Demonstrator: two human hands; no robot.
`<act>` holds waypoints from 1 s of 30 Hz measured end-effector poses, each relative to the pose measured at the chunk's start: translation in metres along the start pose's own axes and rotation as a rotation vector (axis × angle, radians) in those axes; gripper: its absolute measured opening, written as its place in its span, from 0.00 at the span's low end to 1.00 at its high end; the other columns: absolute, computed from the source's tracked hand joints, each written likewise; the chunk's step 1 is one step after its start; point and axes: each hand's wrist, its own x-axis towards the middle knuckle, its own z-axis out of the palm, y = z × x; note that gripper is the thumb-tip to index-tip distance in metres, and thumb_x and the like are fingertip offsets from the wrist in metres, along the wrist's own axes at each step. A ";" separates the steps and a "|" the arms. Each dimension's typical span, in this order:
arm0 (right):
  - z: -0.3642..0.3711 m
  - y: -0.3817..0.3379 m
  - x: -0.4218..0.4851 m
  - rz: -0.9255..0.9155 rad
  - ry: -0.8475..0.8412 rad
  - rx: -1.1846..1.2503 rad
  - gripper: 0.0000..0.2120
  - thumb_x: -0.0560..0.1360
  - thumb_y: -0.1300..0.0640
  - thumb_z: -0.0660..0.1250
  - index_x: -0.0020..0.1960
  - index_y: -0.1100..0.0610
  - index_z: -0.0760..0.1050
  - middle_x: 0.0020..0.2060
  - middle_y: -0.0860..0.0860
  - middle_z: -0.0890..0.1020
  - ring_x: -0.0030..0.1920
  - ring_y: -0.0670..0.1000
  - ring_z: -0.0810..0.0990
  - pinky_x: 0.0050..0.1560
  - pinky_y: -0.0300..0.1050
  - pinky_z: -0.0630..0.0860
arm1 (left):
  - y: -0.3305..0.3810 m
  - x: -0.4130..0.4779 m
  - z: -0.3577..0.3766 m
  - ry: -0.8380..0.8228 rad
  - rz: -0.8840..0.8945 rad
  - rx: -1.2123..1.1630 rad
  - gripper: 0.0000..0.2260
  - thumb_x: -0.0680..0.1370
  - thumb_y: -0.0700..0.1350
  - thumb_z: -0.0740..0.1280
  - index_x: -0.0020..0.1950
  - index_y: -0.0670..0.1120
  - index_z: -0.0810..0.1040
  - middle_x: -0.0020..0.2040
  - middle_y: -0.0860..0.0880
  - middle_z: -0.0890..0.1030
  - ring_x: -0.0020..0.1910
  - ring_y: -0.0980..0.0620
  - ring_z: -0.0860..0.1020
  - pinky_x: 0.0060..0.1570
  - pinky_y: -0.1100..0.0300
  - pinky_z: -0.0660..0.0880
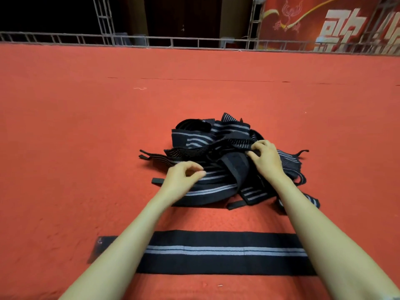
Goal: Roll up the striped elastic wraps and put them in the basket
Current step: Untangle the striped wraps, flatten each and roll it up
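Black elastic with grey stripes, one wrap lies flat across the bottom of the frame, likely spread for rolling. Above it, the left hand hovers loosely curled; whether it holds anything I cannot tell. The right hand pinches into the tangled pile at centre, probably teasing one free. No basket shows on the red carpet.

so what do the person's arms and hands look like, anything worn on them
The left forearm and right forearm are bare as far as the picture shows, with no sleeves. The left hand and right hand have no gloves, rings, watch or bracelet in view. A grey sliver at the bottom right corner is too small to identify.
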 end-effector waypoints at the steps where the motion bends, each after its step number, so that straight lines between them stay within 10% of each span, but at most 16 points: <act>1: 0.000 0.002 -0.003 -0.012 -0.014 0.000 0.08 0.75 0.57 0.68 0.51 0.60 0.79 0.56 0.54 0.77 0.61 0.57 0.70 0.62 0.53 0.66 | 0.005 -0.004 0.009 -0.025 -0.019 0.014 0.07 0.74 0.51 0.70 0.48 0.51 0.82 0.43 0.58 0.82 0.43 0.62 0.77 0.41 0.75 0.67; 5: -0.004 -0.005 -0.013 -0.049 -0.052 0.000 0.10 0.76 0.59 0.67 0.56 0.61 0.79 0.58 0.55 0.77 0.62 0.56 0.71 0.62 0.44 0.63 | 0.028 -0.003 0.049 -0.074 -0.184 -0.113 0.22 0.73 0.59 0.69 0.61 0.47 0.76 0.52 0.53 0.81 0.50 0.58 0.76 0.49 0.68 0.66; 10: -0.015 -0.019 -0.028 -0.180 -0.048 0.105 0.20 0.75 0.56 0.68 0.66 0.55 0.71 0.61 0.51 0.74 0.64 0.50 0.70 0.65 0.40 0.62 | 0.039 0.006 0.068 0.166 -0.259 -0.277 0.17 0.71 0.47 0.73 0.58 0.44 0.77 0.49 0.49 0.81 0.49 0.51 0.80 0.53 0.58 0.75; 21: -0.006 -0.084 -0.050 -0.406 -0.107 0.201 0.17 0.77 0.55 0.67 0.65 0.54 0.74 0.63 0.51 0.74 0.68 0.50 0.68 0.69 0.43 0.62 | 0.057 -0.008 -0.056 0.446 0.300 0.194 0.17 0.75 0.29 0.62 0.60 0.41 0.80 0.48 0.44 0.78 0.48 0.51 0.75 0.52 0.71 0.66; 30: -0.004 -0.086 -0.066 -0.279 -0.168 0.218 0.14 0.76 0.56 0.68 0.62 0.55 0.75 0.58 0.48 0.76 0.61 0.45 0.73 0.62 0.36 0.64 | -0.035 -0.050 -0.023 -0.013 0.480 0.664 0.22 0.62 0.30 0.70 0.49 0.51 0.84 0.42 0.49 0.76 0.42 0.46 0.73 0.41 0.53 0.75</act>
